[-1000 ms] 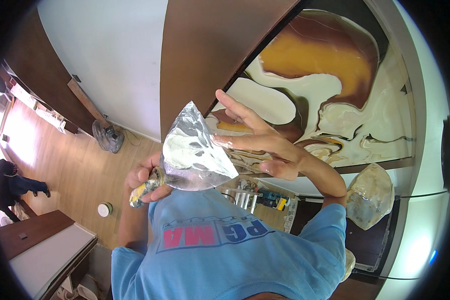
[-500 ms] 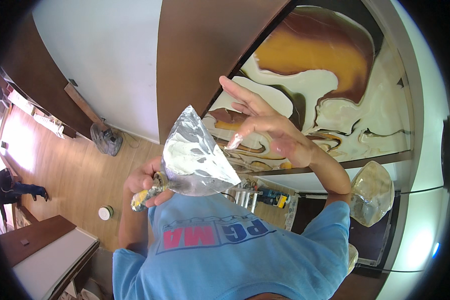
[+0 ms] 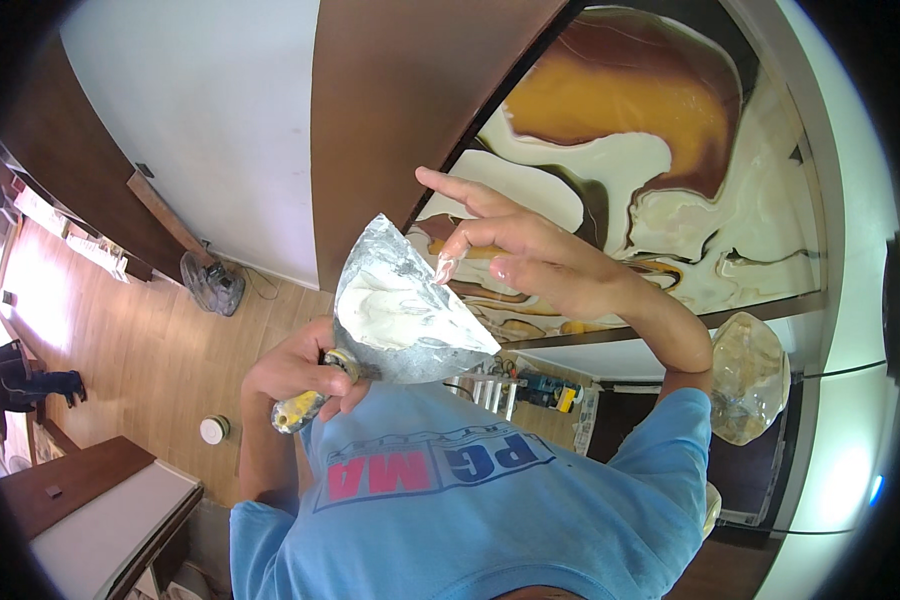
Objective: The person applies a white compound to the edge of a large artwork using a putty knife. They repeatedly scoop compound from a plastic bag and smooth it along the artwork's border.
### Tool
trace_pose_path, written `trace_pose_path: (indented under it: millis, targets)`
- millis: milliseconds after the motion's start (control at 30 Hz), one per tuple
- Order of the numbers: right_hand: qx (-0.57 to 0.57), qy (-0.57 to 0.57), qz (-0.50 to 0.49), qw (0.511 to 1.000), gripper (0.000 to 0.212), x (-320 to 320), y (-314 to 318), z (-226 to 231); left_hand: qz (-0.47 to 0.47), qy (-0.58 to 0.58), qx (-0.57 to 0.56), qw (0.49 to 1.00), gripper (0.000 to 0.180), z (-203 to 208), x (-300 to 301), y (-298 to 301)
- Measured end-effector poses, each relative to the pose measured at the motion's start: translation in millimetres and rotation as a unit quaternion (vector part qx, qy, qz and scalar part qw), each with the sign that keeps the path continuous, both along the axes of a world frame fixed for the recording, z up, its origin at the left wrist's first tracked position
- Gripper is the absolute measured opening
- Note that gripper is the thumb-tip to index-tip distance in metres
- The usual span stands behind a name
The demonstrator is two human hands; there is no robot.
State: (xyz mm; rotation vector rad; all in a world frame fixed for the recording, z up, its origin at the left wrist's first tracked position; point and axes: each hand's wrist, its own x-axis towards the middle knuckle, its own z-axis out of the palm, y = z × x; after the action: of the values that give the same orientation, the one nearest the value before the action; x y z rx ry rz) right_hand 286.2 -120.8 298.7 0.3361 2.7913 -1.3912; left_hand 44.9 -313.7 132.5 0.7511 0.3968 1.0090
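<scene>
My left hand (image 3: 288, 368) is wrapped round the yellow-stained handle of a wide putty knife (image 3: 415, 362). The metal blade is held up in front of my chest, its broad edge facing upper right. A thick patch of white putty (image 3: 385, 308) lies over the middle of the blade. Beside that edge is my right hand (image 3: 545, 258), fingers stretched and apart. One bent finger has white putty on its tip, close to the blade's edge; whether it touches cannot be told. The other fingers point up and left.
A glossy marbled panel (image 3: 660, 100) and a brown wall panel (image 3: 390, 110) stand beyond my hands. Below on the wooden floor are a fan (image 3: 212, 284), a round tub (image 3: 213, 429), a ladder (image 3: 490, 393) and power tools (image 3: 550, 394). Another person (image 3: 20, 375) stands far left.
My right hand has moved left, its putty-tipped finger now nearer the blade's edge. The putty knife has turned and shifted slightly right in my left hand, and the white patch looks more gathered.
</scene>
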Motion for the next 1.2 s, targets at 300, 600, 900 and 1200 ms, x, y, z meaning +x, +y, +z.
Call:
trace_pose_path:
  millis: [300, 600, 900, 1200]
  targets:
    - [0.211, -0.029, -0.011, 0.977, 0.029, -7.2, -19.1, 11.6, 0.027, 0.092, -0.006, 0.995, 0.04, 17.5, 3.0, -2.2]
    - [0.27, -0.023, 0.007, 0.963, 0.04, -10.2, -16.0, 6.2, 0.01, 0.103, 0.051, 0.993, 0.043, 14.2, -6.9, -7.5]
    - [-0.343, 0.17, 0.033, 0.923, 0.074, -29.8, -45.4, -40.3, -0.047, -0.095, 0.11, 0.988, 0.056, -16.2, 6.6, -10.0]
    - [-0.377, 0.172, 0.006, 0.91, 0.071, -34.5, -17.8, -78.4, -0.011, -0.144, 0.107, 0.984, 0.048, -20.2, -4.6, -11.4]
